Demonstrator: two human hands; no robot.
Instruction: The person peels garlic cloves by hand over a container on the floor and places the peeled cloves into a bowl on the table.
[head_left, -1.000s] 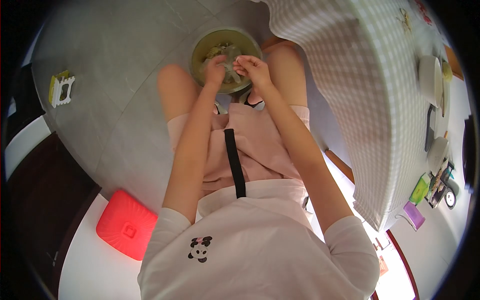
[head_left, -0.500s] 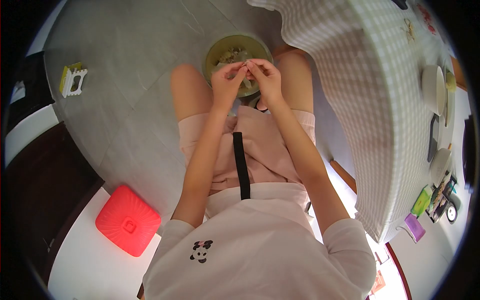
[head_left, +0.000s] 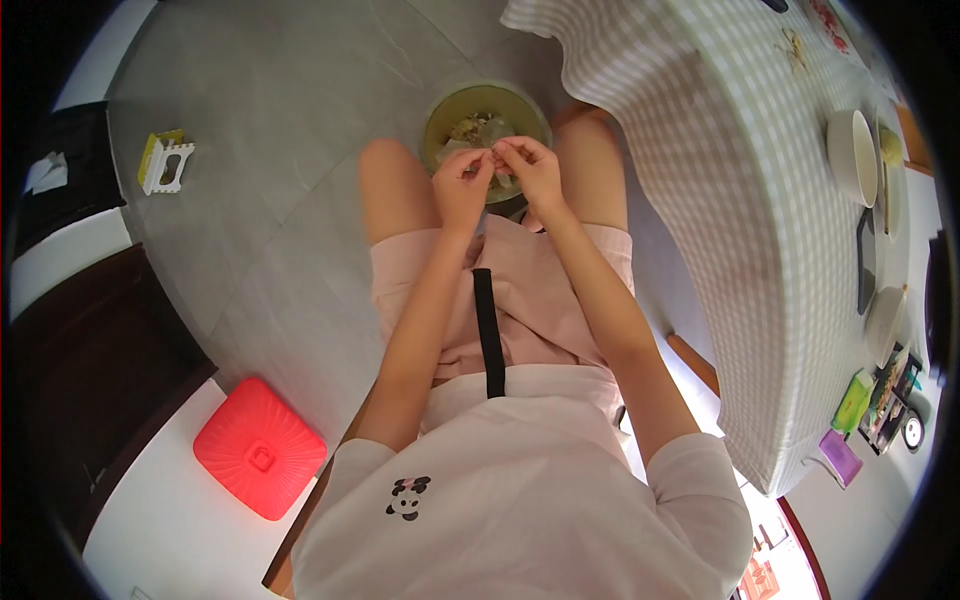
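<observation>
My left hand (head_left: pixel 463 186) and my right hand (head_left: pixel 530 170) meet fingertip to fingertip between my knees. Both are pinched closed at one spot; whatever sits between the fingertips is too small to make out. Below them on the floor stands a round yellowish-green bin (head_left: pixel 437 118), its near part covered by the hands. Inside it lie pale and brownish scraps (head_left: pixel 478 128), with some whitish, film-like material among them.
To the right is a table with a checked cloth (head_left: pixel 690 120), carrying a white bowl (head_left: pixel 848 158) and other dishes. A red lid-like square (head_left: pixel 262 440) lies at lower left. A small yellow-and-white stand (head_left: pixel 165 165) is on the floor at left.
The whole view has shifted slightly, with the bin and hands now a little lower and to the right. Both hands stay pinched together over the bin.
</observation>
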